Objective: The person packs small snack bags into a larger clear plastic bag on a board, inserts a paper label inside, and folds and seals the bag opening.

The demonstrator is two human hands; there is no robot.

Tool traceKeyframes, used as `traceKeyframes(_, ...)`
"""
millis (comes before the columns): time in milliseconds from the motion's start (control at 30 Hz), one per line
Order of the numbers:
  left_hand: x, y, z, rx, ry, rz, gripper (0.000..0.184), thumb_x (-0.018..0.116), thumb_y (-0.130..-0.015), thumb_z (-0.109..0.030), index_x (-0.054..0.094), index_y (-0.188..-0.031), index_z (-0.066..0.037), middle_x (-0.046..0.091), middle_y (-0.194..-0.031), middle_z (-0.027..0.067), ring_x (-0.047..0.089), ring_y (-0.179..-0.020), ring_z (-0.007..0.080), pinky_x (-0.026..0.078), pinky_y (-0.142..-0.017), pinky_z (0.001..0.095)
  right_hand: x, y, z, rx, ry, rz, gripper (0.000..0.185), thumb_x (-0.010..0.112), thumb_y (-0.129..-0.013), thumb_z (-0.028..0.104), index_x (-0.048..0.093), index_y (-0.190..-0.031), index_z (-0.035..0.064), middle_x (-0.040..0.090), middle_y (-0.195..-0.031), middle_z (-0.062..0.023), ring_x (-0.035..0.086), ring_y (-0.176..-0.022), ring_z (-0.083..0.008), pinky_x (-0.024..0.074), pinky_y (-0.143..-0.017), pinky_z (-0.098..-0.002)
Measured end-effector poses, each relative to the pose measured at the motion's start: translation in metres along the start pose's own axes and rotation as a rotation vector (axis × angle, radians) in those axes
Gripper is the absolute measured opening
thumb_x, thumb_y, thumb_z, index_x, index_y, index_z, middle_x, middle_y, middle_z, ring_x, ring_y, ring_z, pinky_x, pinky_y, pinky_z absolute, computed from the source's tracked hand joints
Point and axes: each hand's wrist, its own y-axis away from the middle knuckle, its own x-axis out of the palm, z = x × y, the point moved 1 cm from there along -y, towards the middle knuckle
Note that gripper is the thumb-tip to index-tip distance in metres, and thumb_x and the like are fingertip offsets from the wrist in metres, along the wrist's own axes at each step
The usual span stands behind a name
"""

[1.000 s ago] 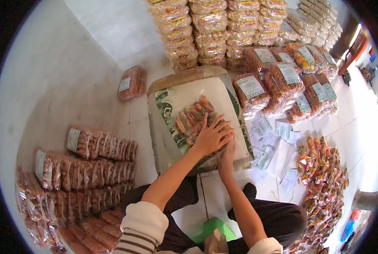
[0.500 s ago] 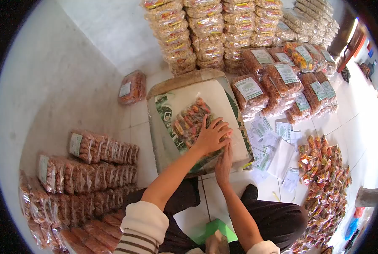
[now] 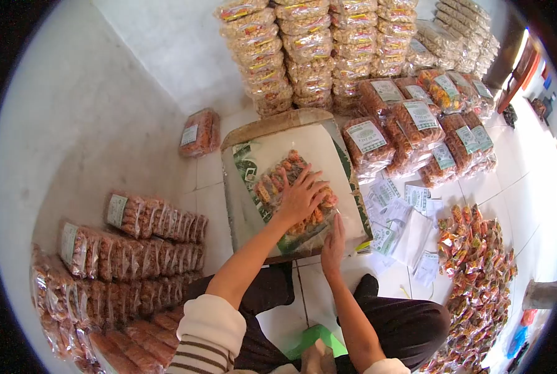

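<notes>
A clear plastic bag packed with small orange-brown snack packs lies flat on a shallow, worn tray in front of me. My left hand rests on top of this bag, palm down with fingers spread. My right hand stands on edge at the bag's lower right end, its fingers stretched out and close together, touching or nearly touching the plastic. Under the bag are a pale sheet and a green-and-white printed strip. Part of the bag is hidden beneath my left hand.
Rows of filled brown snack bags stand at left; a single bag lies near the wall. Labelled bags and tall stacks are behind. Paper labels and a heap of small packets lie at right.
My left hand has shifted left and spread over the middle of the bag. My right hand has moved slightly down, apart from the left. The whole view has shifted slightly.
</notes>
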Motion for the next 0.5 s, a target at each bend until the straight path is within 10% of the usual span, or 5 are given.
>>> traceKeyframes(500,0.007,0.004,-0.017,0.084,0.004,0.051,0.028,0.051,-0.079,-0.046,0.059,-0.1,-0.029,0.048,-0.118,-0.0092,0.026,-0.126,0.0235,-0.001,-0.082,0.0788,0.017,-0.007,-0.013,-0.093,0.072,0.127,0.068,0.048,-0.07,-0.006,0.025,-0.133,0.0021,0.025,-0.138,-0.0183,0.021,-0.128,-0.0356,0.0159,-0.105,-0.0414)
